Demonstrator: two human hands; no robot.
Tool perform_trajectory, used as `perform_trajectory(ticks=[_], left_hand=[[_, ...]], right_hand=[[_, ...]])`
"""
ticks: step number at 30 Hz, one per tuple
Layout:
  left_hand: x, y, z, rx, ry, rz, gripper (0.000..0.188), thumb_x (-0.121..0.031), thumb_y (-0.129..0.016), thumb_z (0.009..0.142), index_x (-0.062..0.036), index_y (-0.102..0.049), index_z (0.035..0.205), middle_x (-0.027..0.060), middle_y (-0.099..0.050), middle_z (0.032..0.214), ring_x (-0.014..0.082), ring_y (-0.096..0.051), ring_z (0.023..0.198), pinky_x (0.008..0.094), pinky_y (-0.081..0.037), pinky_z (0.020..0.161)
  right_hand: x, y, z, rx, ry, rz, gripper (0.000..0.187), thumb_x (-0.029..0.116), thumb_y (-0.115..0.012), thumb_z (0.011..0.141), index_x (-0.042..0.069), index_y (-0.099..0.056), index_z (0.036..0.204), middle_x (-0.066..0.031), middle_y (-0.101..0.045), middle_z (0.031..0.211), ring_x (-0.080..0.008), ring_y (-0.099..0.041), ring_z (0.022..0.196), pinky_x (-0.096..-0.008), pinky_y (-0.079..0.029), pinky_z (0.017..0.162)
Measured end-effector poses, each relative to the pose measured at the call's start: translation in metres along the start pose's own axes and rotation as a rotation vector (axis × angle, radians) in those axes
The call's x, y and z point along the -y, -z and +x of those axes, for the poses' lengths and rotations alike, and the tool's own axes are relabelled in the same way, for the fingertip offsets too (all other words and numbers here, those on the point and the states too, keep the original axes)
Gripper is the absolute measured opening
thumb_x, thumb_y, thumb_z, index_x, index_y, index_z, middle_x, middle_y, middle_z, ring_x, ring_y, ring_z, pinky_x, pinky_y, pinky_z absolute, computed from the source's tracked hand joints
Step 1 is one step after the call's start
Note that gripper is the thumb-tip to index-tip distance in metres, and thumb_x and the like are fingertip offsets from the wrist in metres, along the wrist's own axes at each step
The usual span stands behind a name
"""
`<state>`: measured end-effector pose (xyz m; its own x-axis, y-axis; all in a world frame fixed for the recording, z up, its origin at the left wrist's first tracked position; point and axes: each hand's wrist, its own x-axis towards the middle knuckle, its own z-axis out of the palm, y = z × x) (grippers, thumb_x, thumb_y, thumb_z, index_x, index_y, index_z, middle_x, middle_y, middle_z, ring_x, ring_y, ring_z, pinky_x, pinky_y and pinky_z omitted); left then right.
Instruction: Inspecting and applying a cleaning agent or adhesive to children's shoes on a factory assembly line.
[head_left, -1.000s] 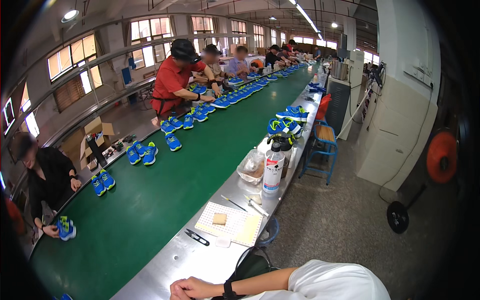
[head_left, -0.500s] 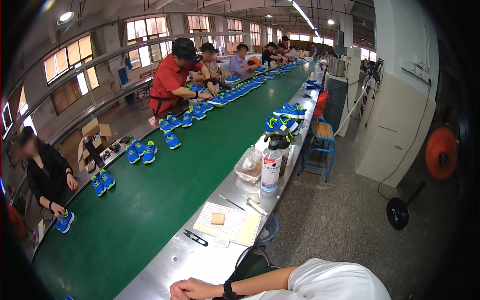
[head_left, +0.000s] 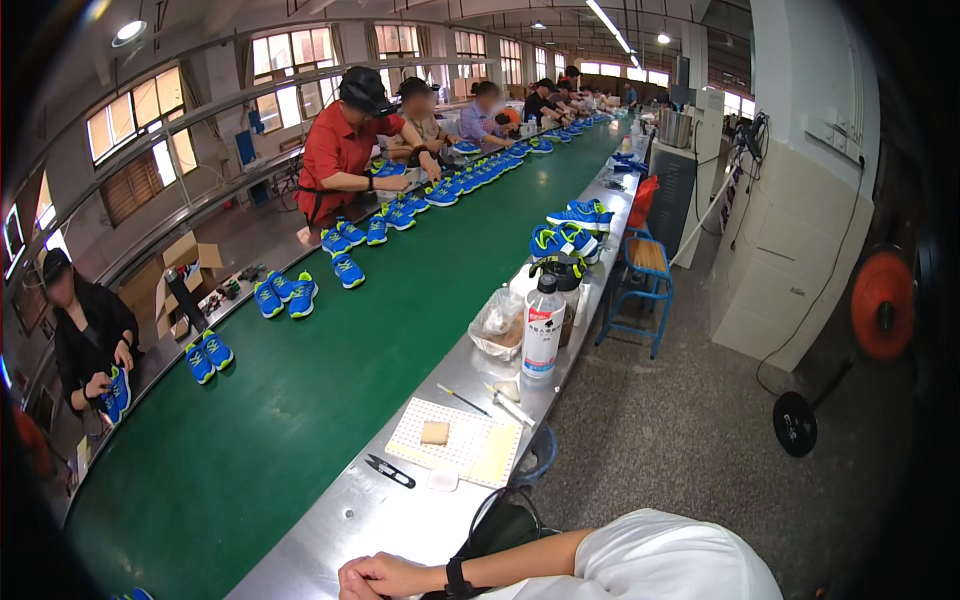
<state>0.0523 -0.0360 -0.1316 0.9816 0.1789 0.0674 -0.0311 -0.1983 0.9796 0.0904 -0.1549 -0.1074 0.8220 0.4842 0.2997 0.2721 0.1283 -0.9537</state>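
My right hand [head_left: 392, 576] rests at the front edge of the metal ledge, with a black band on its wrist. Its fingers are curled in, and what they close on is hidden. Of my left hand only a sliver [head_left: 352, 581] seems to show beneath the right; its fingers are out of sight. Ahead on the ledge lie a white gridded sheet [head_left: 408, 437] with a tan block [head_left: 435, 433] on it, black thread snips [head_left: 390, 471] and a small whitish piece [head_left: 443, 481]. Neither hand touches these.
A green conveyor belt [head_left: 300, 420] carries blue sneakers [head_left: 286, 292]. Across it, a co-worker in black [head_left: 90, 330] holds a sneaker [head_left: 118, 392]; another wears red [head_left: 345, 155]. A white bottle [head_left: 543, 330], plastic-lined bowl [head_left: 497, 335] and sneakers [head_left: 563, 240] stand on the ledge, a blue stool [head_left: 645, 258] beside it.
The co-worker in black has lifted a sneaker off the belt toward the body. Sneakers on the belt have shifted slightly toward the right. My hands have barely moved.
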Motion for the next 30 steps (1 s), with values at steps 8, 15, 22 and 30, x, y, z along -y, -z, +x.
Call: perform_trajectory(ticks=[8, 15, 22, 30], left_hand=[[-0.009, 0.000, 0.001, 0.003, -0.022, 0.072, 0.039, -0.027, -0.036, 0.102, 0.0040, -0.059, 0.102, 0.0151, -0.063, 0.096, 0.0222, -0.060, 0.085, 0.0330, -0.049, 0.075], [-0.008, -0.001, 0.001, -0.027, -0.065, 0.007, 0.045, -0.036, -0.042, 0.100, 0.0058, -0.058, 0.092, 0.0142, -0.061, 0.087, 0.0236, -0.058, 0.080, 0.0355, -0.048, 0.073], [-0.010, -0.003, 0.000, -0.037, -0.075, 0.037, 0.043, -0.033, -0.040, 0.100, 0.0062, -0.057, 0.092, 0.0151, -0.061, 0.086, 0.0249, -0.057, 0.080, 0.0365, -0.047, 0.073], [-0.024, -0.004, 0.000, -0.017, -0.066, 0.054, 0.042, -0.031, -0.038, 0.101, 0.0059, -0.057, 0.093, 0.0160, -0.061, 0.087, 0.0262, -0.057, 0.081, 0.0373, -0.046, 0.075]], right_hand=[[0.005, 0.001, 0.000, 0.001, -0.053, 0.002, 0.018, 0.018, -0.051, 0.093, 0.000, -0.056, 0.090, -0.0081, -0.064, 0.086, -0.0205, -0.061, 0.078, -0.0307, -0.048, 0.076], [0.009, 0.002, 0.000, 0.016, -0.032, -0.005, 0.018, 0.018, -0.051, 0.093, 0.000, -0.056, 0.091, -0.0086, -0.065, 0.087, -0.0217, -0.062, 0.078, -0.0311, -0.048, 0.076], [0.003, 0.001, 0.000, 0.001, -0.023, -0.021, 0.019, 0.018, -0.050, 0.093, 0.000, -0.057, 0.093, -0.0100, -0.065, 0.088, -0.0243, -0.063, 0.078, -0.0318, -0.049, 0.076], [0.006, 0.003, 0.000, 0.001, -0.023, 0.006, 0.019, 0.017, -0.050, 0.093, -0.001, -0.056, 0.092, -0.0101, -0.065, 0.087, -0.0241, -0.062, 0.077, -0.0312, -0.048, 0.076]])
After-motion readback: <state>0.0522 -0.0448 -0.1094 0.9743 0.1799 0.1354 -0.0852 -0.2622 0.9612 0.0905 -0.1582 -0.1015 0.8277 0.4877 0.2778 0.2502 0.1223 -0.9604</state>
